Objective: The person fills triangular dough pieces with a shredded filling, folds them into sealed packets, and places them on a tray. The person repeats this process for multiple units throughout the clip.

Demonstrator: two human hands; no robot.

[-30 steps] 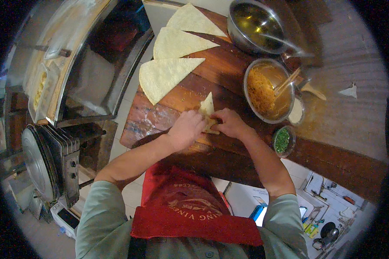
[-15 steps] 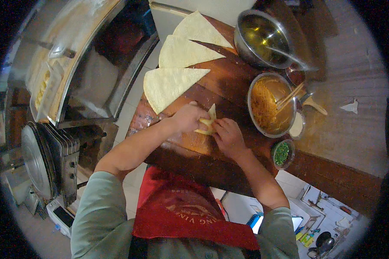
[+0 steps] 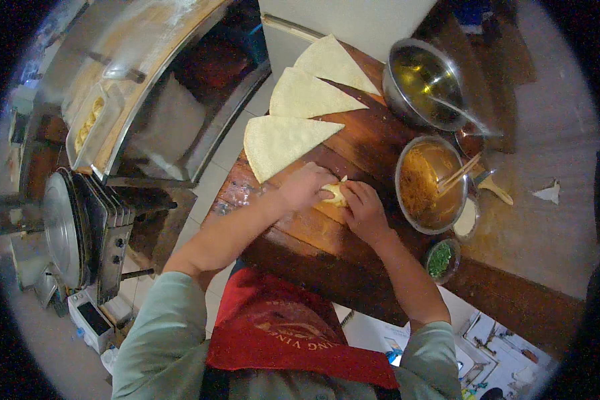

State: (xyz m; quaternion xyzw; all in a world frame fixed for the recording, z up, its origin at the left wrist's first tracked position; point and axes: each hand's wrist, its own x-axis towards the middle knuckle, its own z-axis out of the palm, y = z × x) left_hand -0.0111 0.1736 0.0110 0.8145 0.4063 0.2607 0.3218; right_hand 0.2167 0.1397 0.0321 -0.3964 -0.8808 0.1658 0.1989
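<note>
Between my two hands is a small folded piece of pale yellow sheet (image 3: 334,194), low over the wooden board. My left hand (image 3: 306,186) pinches its left side with curled fingers, and my right hand (image 3: 366,209) grips the right side. The fingers cover much of the piece, so any filling cannot be seen. Beyond my left hand lie three wedge-shaped pale yellow sheets, partly overlapping: the nearest wedge (image 3: 284,143), the middle wedge (image 3: 313,95) and the far wedge (image 3: 337,63).
Right of the wooden board (image 3: 300,235) stand a steel bowl of orange shreds (image 3: 417,190) with chopsticks (image 3: 459,175), a steel bowl of yellow liquid (image 3: 417,77) with a ladle, a white-filled bowl (image 3: 466,217) and chopped greens (image 3: 439,259). At left are stacked trays (image 3: 63,220).
My hands have closed in on the piece, which now looks more compact, its upright point mostly folded down. The whole scene has shifted slightly right and down in view.
</note>
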